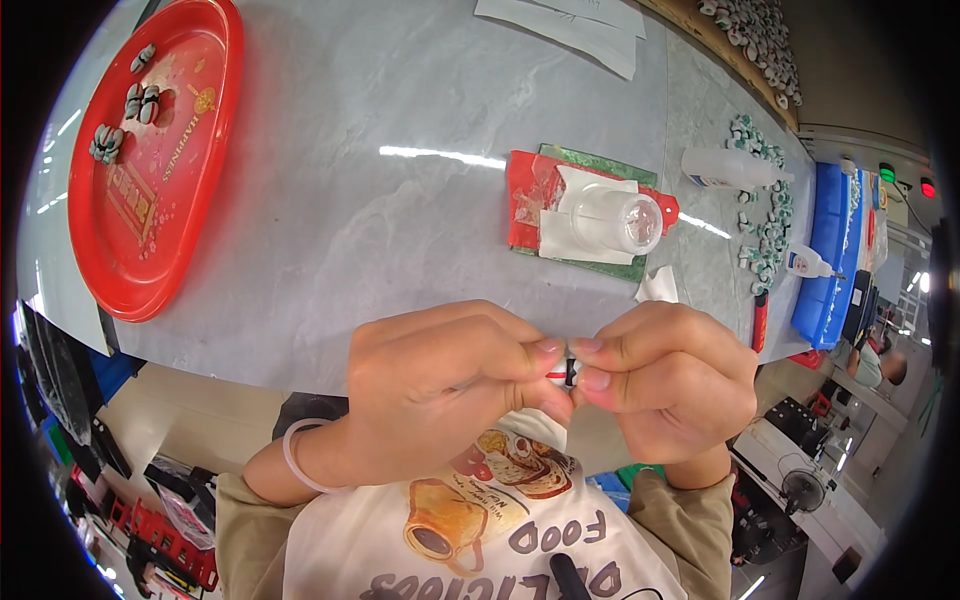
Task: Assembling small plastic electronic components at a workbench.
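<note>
My left hand (440, 375) and my right hand (675, 380) meet in front of my chest, just off the table's near edge. Between their pinched thumbs and fingertips is a small white part with a black band and a red stripe (570, 373). Both hands grip it, one from each side, and the fingertips cover most of it, so its exact kind does not show. Beyond the hands, a clear plastic cup (638, 223) lies on white paper (560, 238) over a red sheet (523, 200) and a green board (632, 268).
On the left sits a red oval tray (228, 70) holding several small grey-and-black parts (150, 103). At the right are a white bottle (722, 168), a small dropper bottle (805, 262), scattered green-and-white parts (770, 235) and a blue bin (828, 255). Paper sheets (590, 35) lie at the far edge.
</note>
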Tool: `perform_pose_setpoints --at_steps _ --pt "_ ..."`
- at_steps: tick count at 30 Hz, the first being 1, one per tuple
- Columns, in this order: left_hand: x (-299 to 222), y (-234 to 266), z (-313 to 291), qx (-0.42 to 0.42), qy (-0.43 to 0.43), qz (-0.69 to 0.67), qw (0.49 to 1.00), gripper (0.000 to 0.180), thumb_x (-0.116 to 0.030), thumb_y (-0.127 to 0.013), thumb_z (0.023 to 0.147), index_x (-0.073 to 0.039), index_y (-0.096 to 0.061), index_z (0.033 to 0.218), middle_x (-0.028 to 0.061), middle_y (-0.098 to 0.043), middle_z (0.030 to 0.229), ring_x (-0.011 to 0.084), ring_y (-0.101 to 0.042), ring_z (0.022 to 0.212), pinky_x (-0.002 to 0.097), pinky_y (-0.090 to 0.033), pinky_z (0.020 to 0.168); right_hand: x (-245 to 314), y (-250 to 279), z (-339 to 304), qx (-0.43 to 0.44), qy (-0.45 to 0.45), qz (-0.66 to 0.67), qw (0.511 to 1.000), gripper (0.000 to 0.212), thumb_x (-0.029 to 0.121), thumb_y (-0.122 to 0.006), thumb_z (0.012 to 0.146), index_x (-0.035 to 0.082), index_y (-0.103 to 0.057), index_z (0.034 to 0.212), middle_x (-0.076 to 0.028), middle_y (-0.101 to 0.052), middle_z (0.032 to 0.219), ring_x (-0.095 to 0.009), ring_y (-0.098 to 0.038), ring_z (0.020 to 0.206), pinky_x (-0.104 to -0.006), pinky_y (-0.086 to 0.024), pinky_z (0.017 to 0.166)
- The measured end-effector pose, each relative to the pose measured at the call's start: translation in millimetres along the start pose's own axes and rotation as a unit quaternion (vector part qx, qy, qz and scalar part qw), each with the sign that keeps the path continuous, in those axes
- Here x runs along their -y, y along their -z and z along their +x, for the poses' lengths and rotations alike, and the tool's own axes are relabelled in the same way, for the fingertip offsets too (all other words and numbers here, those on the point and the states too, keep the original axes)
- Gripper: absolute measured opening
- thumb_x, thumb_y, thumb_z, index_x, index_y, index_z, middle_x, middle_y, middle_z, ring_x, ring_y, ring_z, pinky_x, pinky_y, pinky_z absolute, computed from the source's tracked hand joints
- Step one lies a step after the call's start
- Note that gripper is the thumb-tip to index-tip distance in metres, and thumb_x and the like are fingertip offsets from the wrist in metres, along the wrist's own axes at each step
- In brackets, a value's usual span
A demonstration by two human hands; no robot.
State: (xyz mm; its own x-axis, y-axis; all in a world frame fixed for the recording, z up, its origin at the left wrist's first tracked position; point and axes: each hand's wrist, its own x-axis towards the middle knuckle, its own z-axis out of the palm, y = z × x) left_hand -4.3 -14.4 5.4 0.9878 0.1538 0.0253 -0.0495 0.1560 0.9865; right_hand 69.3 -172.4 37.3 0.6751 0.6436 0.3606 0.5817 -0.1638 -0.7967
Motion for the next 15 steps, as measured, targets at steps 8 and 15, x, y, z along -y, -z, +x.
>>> perform_pose_setpoints --at_steps 8,15 --pt "-0.8 1.0 3.1 0.020 -0.013 -0.012 1.000 0.019 0.003 -0.076 0.063 0.001 -0.063 0.076 0.0097 -0.066 0.073 0.0163 -0.065 0.063 0.0228 -0.050 0.052 -2.0 0.4 -3.4 -0.007 0.007 0.014 1.000 0.012 -0.004 -0.069 0.058 -0.002 -0.063 0.067 -0.012 -0.061 0.069 -0.018 -0.059 0.053 -0.0251 -0.047 0.044" --pt "2.3 -4.1 0.1 -0.007 -0.006 -0.035 0.999 0.020 0.001 -0.077 0.064 0.002 -0.064 0.080 0.0103 -0.066 0.073 0.0171 -0.065 0.063 0.0232 -0.050 0.052 -1.3 -0.4 -4.3 -0.034 0.001 0.021 0.999 0.011 -0.006 -0.068 0.060 -0.002 -0.064 0.069 -0.012 -0.061 0.071 -0.017 -0.060 0.054 -0.0245 -0.047 0.046"
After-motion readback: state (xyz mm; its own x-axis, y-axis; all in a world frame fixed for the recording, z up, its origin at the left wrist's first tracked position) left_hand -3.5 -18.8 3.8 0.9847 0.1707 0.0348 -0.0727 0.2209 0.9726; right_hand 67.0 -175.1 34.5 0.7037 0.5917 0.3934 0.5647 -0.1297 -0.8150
